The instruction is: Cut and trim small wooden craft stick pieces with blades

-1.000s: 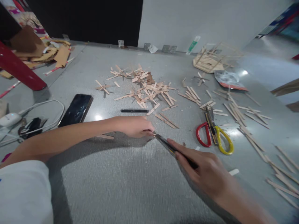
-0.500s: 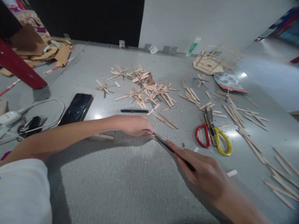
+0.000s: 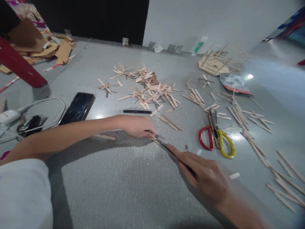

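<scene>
My left hand (image 3: 138, 126) rests on the grey surface with its fingers pinched on a small wooden stick (image 3: 156, 140), which is mostly hidden under the blade. My right hand (image 3: 205, 175) grips a black utility knife (image 3: 170, 151), index finger stretched along its back. The knife's blade tip meets the stick right at my left fingertips. A loose wooden stick (image 3: 105, 136) lies just below my left forearm.
A pile of wooden sticks (image 3: 152, 92) and a black pen (image 3: 137, 111) lie beyond my hands. Red and yellow scissors (image 3: 216, 136) are to the right, with more sticks (image 3: 262, 143) past them. A phone (image 3: 77, 108) and cables (image 3: 30, 122) sit left. A stick frame (image 3: 218, 62) stands far right.
Both hands stay together at the stick; the view has shifted slightly and the knife has drawn a little toward me.
</scene>
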{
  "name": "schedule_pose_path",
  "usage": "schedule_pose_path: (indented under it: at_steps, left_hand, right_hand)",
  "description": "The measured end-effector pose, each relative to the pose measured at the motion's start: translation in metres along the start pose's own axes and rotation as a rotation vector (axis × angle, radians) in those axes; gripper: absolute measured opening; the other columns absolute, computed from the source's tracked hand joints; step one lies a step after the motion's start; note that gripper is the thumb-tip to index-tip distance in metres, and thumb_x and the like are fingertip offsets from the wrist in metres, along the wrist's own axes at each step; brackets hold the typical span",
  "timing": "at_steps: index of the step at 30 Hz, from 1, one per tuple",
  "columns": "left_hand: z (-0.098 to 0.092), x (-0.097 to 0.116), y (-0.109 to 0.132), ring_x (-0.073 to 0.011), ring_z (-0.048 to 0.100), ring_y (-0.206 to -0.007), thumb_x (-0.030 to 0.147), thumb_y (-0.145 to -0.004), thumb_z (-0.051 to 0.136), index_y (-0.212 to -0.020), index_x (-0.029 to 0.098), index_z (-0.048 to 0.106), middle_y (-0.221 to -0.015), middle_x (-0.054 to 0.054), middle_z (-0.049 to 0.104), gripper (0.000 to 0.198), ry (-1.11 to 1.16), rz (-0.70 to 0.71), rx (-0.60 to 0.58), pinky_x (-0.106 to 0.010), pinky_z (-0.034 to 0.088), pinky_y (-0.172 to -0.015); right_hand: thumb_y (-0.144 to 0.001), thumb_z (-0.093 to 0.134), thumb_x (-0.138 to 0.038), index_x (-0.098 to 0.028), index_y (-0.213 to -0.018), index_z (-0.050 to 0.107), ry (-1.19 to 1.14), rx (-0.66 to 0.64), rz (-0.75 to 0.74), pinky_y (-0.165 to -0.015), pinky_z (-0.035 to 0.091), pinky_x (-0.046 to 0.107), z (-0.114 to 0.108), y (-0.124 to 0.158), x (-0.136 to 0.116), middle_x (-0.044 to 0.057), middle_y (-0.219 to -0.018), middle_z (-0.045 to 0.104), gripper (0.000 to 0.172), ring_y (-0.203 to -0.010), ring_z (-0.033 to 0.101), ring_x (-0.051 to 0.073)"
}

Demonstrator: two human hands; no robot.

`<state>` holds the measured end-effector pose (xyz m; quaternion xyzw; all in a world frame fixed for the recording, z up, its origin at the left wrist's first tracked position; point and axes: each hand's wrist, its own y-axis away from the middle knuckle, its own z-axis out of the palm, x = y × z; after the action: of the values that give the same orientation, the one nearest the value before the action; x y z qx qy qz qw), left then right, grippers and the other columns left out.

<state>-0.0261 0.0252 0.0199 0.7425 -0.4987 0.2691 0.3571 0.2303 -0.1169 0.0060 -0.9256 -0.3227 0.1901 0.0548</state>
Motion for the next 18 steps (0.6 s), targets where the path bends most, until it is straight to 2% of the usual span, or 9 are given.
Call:
schedule_pose_path:
  at_steps: [6, 14, 18]
  left_hand:
    - [0.0011, -0.0028, -0.0008, -0.0110, 0.039, -0.045, 0.026, -0.100, 0.042, -0.066, 0.021, 0.039, -0.053, 0.003, 0.043, 0.034, -0.041, 0.008, 0.000, -0.028, 0.028, -0.050]
    - [0.0009, -0.0015, -0.0016, -0.0105, 0.039, -0.043, 0.027, -0.100, 0.043, -0.066, 0.021, 0.041, -0.052, 0.004, 0.043, 0.035, -0.029, -0.004, -0.002, -0.027, 0.030, -0.049]
    - [0.0003, -0.0003, -0.0015, -0.0106, 0.041, -0.044, 0.025, -0.099, 0.045, -0.065, 0.020, 0.041, -0.051, 0.004, 0.044, 0.035, -0.043, -0.009, 0.007, -0.027, 0.030, -0.050]
  right_hand:
    - [-0.102, 0.043, -0.014, -0.019, -0.144, 0.057, 0.094, 0.003, -0.024, -0.059, 0.059, 0.026, -0.0007, 0.0033, 0.0004, 0.008, -0.097, 0.078, 0.045, -0.063, 0.072, 0.015]
    - [-0.103, 0.041, -0.015, -0.021, -0.148, 0.053, 0.084, 0.001, -0.056, -0.060, 0.060, 0.026, -0.0050, -0.0010, -0.0027, 0.007, -0.099, 0.078, 0.047, -0.064, 0.073, 0.015]
    - [-0.102, 0.042, -0.014, -0.017, -0.145, 0.056, 0.113, -0.012, -0.065, -0.060, 0.061, 0.028, -0.0040, 0.0008, -0.0019, 0.008, -0.096, 0.078, 0.045, -0.059, 0.071, 0.015]
